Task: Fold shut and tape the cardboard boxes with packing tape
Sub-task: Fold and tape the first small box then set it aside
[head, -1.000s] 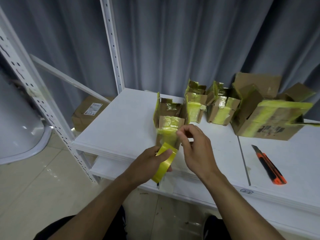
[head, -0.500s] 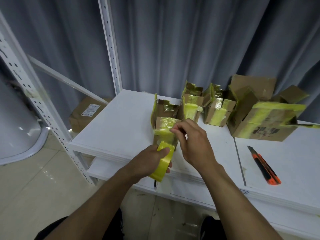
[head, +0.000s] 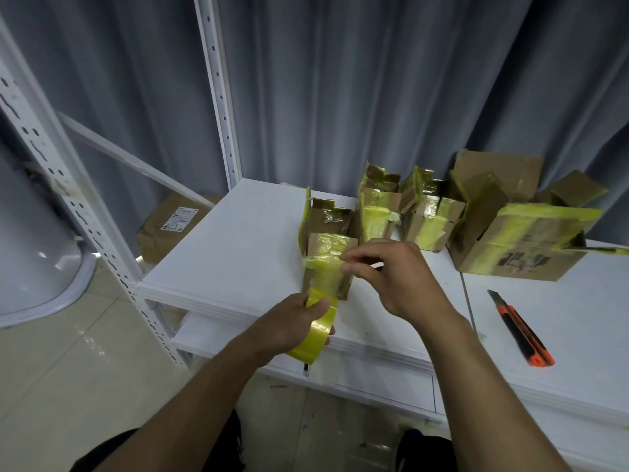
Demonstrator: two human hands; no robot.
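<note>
Nearest, at the front edge of the white shelf (head: 238, 253), the left hand (head: 289, 327) curls fingers and thumb round the yellow tape roll (head: 316, 338). Just beyond, the right hand (head: 394, 277) pinches the drawn tape strip (head: 323, 270) between thumb and forefinger at the front of the small cardboard box (head: 328, 243). The box stands near that edge with its flaps up. The step looks like starting a strip. Next, probably: fold the flaps down, draw tape taut over them, press, cut. The orange knife (head: 520, 330) lies to the right, and other taped boxes (head: 432, 223) line the back edge.
</note>
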